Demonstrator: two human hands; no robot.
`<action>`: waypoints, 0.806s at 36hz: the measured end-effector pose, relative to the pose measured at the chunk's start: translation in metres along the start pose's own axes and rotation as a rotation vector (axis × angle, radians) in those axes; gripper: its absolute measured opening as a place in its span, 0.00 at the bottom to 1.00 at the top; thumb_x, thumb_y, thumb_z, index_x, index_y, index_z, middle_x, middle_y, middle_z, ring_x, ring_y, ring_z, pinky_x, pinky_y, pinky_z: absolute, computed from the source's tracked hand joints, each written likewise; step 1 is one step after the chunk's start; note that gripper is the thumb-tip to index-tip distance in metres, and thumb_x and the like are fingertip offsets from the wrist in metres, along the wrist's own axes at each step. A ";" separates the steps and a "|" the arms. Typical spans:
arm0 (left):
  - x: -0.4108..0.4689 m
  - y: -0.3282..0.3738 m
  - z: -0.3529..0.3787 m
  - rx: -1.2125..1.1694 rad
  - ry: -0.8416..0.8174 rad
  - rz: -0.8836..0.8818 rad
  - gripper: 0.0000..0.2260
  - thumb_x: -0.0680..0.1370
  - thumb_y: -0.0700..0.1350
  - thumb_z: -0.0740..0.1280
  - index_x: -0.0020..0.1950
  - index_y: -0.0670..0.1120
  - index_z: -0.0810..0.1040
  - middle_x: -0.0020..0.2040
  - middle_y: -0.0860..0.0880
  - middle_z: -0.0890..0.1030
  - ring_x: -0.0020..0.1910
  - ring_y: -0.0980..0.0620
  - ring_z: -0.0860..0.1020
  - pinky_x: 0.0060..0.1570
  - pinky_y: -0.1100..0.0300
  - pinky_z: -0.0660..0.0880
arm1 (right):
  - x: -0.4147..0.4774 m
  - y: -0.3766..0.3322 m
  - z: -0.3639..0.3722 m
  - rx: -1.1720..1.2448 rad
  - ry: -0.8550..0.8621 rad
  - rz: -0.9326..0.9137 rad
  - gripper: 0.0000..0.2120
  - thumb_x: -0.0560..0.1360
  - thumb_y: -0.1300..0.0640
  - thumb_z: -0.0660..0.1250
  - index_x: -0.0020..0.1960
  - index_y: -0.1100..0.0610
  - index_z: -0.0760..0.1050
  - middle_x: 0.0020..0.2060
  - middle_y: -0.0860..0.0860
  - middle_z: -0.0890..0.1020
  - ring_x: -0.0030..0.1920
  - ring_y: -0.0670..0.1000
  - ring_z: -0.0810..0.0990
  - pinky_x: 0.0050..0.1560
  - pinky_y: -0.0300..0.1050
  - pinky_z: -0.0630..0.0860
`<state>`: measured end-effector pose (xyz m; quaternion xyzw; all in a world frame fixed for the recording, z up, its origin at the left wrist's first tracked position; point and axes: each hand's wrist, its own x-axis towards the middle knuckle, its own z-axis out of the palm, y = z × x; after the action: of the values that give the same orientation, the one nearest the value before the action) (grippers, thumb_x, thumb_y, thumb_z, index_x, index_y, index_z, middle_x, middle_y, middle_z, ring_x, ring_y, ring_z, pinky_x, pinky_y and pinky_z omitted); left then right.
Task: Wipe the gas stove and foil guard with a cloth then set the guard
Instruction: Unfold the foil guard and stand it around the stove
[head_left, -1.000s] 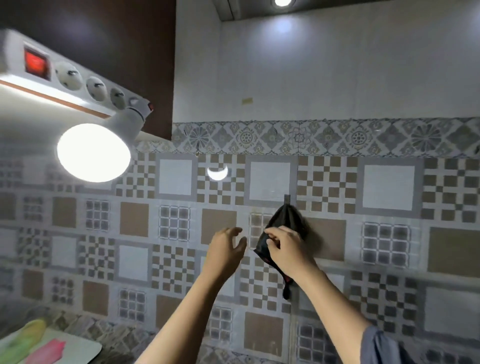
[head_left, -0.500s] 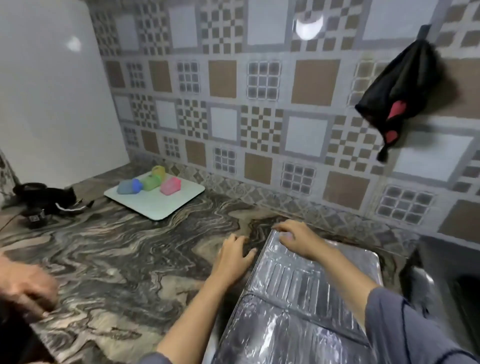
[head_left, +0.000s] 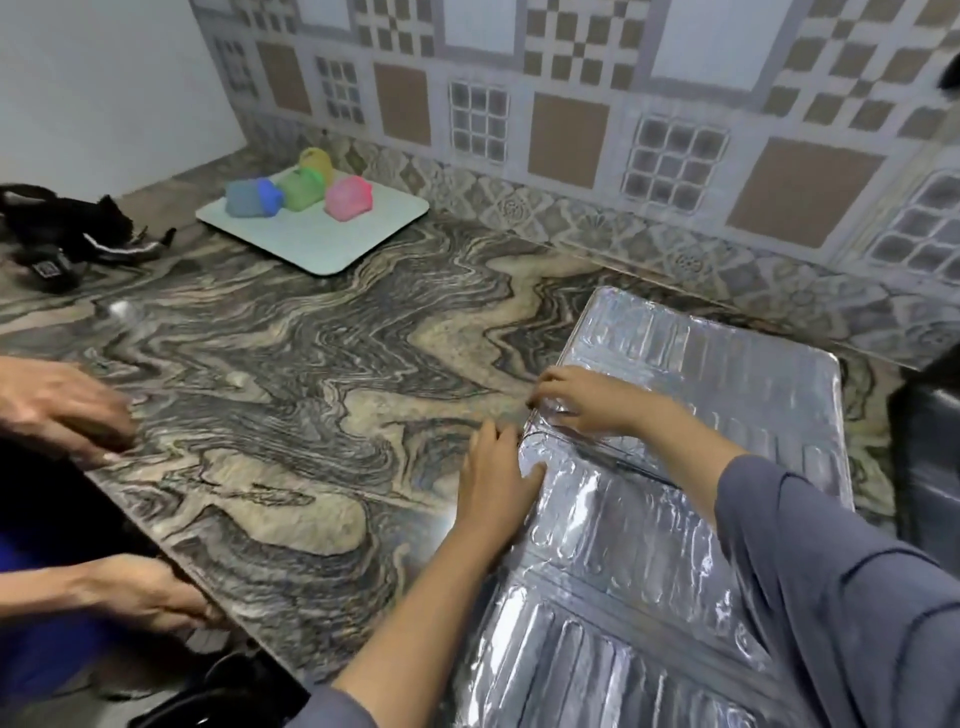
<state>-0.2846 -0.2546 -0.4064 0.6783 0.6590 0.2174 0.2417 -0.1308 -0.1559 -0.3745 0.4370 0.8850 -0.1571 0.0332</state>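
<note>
The right grip (head_left: 587, 397) has slid nearer, fingers curled onto the ribbed silver foil guard (head_left: 727, 415); the left grip (head_left: 493, 478) lies flat beside it.

The foil guard (head_left: 623, 545) runs off the bottom edge. A dark block (head_left: 930, 457) at far right is cropped. Whether the right grip (head_left: 597, 400) pinches or presses it is unclear
</note>
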 end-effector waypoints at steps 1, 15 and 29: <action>0.000 0.000 0.000 -0.018 -0.004 -0.002 0.20 0.74 0.50 0.67 0.63 0.45 0.70 0.61 0.46 0.70 0.62 0.44 0.68 0.59 0.51 0.69 | 0.002 0.002 -0.003 -0.013 -0.013 -0.006 0.13 0.76 0.55 0.65 0.61 0.53 0.74 0.57 0.52 0.73 0.58 0.52 0.72 0.58 0.50 0.72; 0.016 0.012 -0.016 -0.167 0.075 0.096 0.20 0.74 0.44 0.69 0.64 0.46 0.71 0.60 0.48 0.72 0.61 0.50 0.71 0.61 0.57 0.68 | 0.012 0.010 -0.048 0.023 0.013 0.004 0.02 0.74 0.54 0.68 0.45 0.51 0.77 0.48 0.47 0.74 0.52 0.50 0.74 0.57 0.53 0.73; 0.059 0.094 -0.137 0.135 0.316 0.449 0.17 0.72 0.39 0.68 0.60 0.43 0.74 0.56 0.44 0.74 0.57 0.44 0.73 0.58 0.50 0.71 | -0.019 -0.012 -0.192 0.090 0.378 0.019 0.06 0.74 0.55 0.68 0.49 0.56 0.79 0.45 0.47 0.71 0.49 0.49 0.74 0.54 0.45 0.71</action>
<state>-0.2922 -0.1918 -0.2420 0.7796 0.5346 0.3242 0.0362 -0.1131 -0.1185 -0.1859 0.4683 0.8633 -0.1112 -0.1519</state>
